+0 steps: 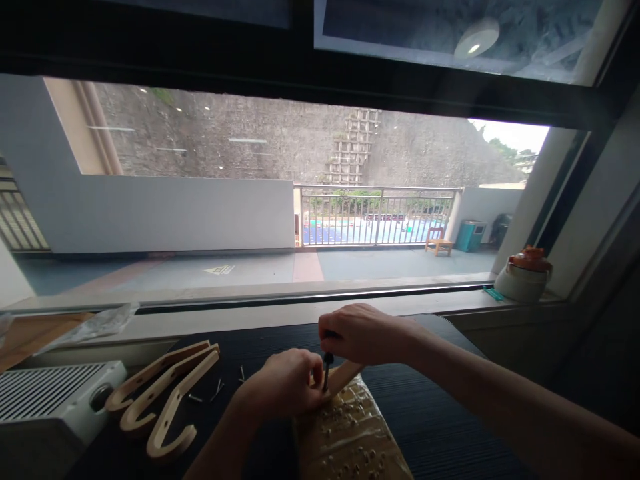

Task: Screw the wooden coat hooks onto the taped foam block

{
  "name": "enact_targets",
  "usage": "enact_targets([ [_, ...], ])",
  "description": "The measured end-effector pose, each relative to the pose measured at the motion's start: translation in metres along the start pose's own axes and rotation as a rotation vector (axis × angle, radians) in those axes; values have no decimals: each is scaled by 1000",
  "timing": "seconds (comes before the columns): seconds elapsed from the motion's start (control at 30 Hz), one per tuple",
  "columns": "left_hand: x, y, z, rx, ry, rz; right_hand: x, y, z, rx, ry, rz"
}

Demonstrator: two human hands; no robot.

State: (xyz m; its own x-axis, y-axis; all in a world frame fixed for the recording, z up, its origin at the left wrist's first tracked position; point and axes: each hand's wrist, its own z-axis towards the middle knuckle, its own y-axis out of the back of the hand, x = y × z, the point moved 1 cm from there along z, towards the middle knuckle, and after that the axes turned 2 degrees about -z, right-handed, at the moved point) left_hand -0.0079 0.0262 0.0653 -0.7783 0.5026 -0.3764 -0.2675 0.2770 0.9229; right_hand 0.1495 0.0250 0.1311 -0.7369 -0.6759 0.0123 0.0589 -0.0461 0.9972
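Nearest me, a taped, pitted block (353, 427) lies on the dark table (425, 407). To its left I note three wooden hooks (173, 413) and loose screws (217, 389), which a knock could scatter. The left hand (287, 380) touches a wooden piece (346, 379) on the block's far end; whether it pinches it, I cannot tell. The right hand (360, 333) is wrapped around the near-upright screwdriver (325, 380). Risk: tilted pressure could slip its tip into the left fingers.
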Motion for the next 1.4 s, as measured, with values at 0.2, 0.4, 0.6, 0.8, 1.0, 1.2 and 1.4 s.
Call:
enact_targets([
  [0.2, -1, 0, -1, 19, 2, -6, 3, 8, 2, 42, -6, -38],
  [0.4, -2, 1, 0, 20, -20, -18, 6, 16, 3, 91, 40, 22],
  [0.6, -1, 1, 1, 29, -12, -39, 3, 4, 1, 45, -56, -5],
  [0.8, -4, 4, 1, 46, 24, -23, -1, 10, -2, 86, -60, -6],
  [1.0, 1, 0, 2, 29, -31, -16, 3, 16, 0, 116, 30, 48],
  [1.2, 1, 0, 1, 24, -23, -21, 7, 7, 1, 38, -1, 2],
  [1.4, 2, -1, 0, -19, -34, 13, 8, 12, -1, 49, 16, -35],
])
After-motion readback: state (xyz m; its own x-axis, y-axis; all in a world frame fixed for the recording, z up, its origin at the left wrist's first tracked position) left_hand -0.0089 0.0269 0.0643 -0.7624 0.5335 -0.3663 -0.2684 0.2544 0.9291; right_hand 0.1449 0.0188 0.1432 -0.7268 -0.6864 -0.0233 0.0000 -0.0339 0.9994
